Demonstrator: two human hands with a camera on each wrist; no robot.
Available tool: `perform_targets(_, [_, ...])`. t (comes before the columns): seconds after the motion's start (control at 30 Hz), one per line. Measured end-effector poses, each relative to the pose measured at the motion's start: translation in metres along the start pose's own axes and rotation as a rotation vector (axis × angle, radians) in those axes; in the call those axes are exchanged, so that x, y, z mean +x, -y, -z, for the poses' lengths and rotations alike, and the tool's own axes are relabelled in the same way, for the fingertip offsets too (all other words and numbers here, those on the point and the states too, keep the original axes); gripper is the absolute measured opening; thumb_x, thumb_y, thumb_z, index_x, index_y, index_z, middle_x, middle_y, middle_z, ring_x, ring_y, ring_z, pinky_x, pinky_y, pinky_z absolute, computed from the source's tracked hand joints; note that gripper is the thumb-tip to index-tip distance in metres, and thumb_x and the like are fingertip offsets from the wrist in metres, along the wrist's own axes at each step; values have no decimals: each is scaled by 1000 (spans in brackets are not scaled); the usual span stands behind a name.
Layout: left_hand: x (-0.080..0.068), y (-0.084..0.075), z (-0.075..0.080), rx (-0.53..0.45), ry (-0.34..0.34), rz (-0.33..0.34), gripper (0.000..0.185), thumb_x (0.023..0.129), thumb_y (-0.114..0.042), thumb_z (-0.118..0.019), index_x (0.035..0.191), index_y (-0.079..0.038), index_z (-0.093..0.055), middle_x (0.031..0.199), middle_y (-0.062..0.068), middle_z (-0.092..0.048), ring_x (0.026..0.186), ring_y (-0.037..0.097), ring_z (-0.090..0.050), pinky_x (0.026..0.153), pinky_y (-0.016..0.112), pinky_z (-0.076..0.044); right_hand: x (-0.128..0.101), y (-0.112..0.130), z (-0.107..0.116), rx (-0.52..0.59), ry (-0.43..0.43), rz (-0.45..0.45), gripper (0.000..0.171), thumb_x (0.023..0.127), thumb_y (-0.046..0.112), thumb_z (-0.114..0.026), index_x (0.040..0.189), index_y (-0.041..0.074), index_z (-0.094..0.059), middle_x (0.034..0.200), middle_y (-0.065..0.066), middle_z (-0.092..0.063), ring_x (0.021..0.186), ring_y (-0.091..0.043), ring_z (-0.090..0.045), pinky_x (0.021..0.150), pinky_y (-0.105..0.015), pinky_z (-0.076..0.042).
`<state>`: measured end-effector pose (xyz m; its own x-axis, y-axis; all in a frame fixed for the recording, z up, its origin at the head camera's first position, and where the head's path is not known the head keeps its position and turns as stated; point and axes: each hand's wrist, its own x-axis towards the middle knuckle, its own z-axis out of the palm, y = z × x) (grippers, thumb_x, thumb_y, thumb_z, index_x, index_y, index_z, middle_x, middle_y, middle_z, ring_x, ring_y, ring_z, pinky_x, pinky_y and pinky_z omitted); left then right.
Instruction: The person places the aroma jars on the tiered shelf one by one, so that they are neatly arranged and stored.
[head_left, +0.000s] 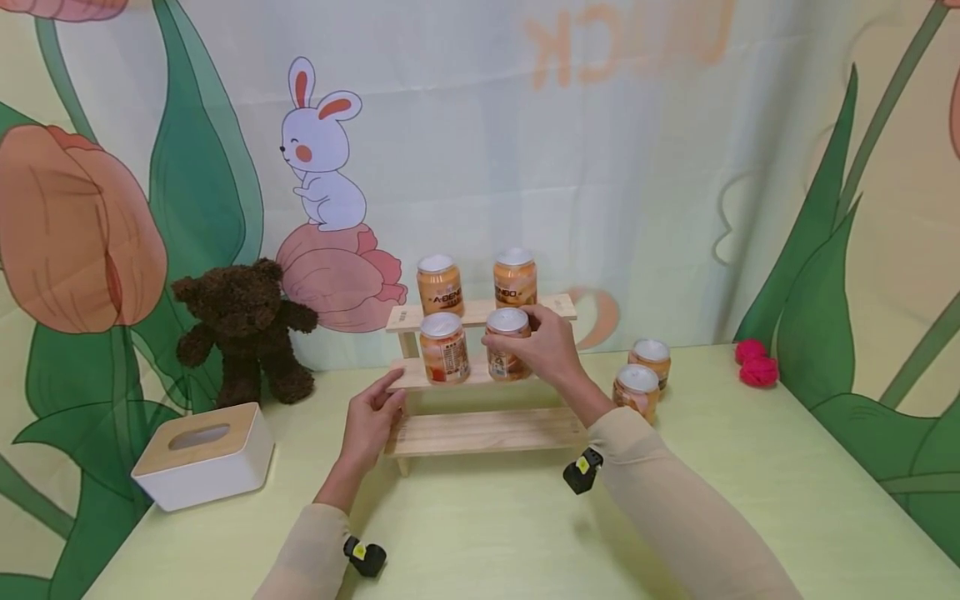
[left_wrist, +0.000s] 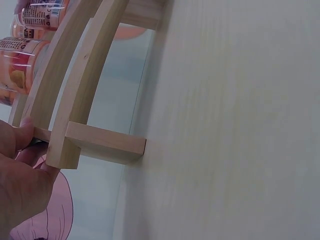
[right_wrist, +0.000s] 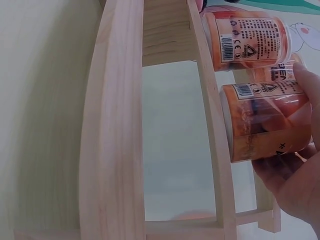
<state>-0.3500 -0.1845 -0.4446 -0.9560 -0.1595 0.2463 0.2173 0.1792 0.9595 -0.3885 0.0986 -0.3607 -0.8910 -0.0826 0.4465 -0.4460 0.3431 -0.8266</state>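
Your right hand [head_left: 546, 346] is wrapped round an orange can [head_left: 506, 348] w/ a white lid, standing on the middle step of the wooden rack [head_left: 480, 432], just beside a second can [head_left: 444, 348]. Your left hand [head_left: 372, 419] pinches the rack's left end near its leg; thumb and fingers touch the wood in the left wrist view.

Risks, as I judge them:
- The steps look narrow. Set the can too near the front edge and it could tip off.
- Your knuckles sit close to the two cans on the top step [head_left: 514, 280]; lifting carelessly may knock one.
- Ease off w/ the left hand and the rack could slide on the table [head_left: 480, 533].
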Motion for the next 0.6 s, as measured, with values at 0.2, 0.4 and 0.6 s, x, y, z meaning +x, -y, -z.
perform_targets(0.2, [1, 1, 0, -14, -2, -3, 38, 99, -8, -62, 138, -10, -62, 89, 5, -65, 76, 21, -53, 60, 22, -42, -4, 0, 3, -30, -25, -2, 71, 75, 50, -86, 127, 9, -61, 113, -4, -64, 101, -21, -61, 80, -43, -53])
perform_targets(0.4, [1, 1, 0, -9, -5, -6, 38, 99, -9, -62, 137, -10, -63, 90, 5, -66, 76, 21, -53, 61, 22, -43, -11, 3, 11, -25, -63, -15, 68, 75, 53, -84, 124, 10, -63, 114, -4, -65, 106, -26, -60, 81, -46, -53])
perform_targets(0.6, [2, 1, 0, -5, 0, 20, 40, 99, -10, -62, 139, -10, -61, 90, 4, -65, 78, 23, -53, 60, 23, -42, -27, 0, 23, 4, -76, -15, 67, 79, 51, -82, 128, 9, -63, 123, -8, -63, 112, -27, -60, 89, -44, -51])
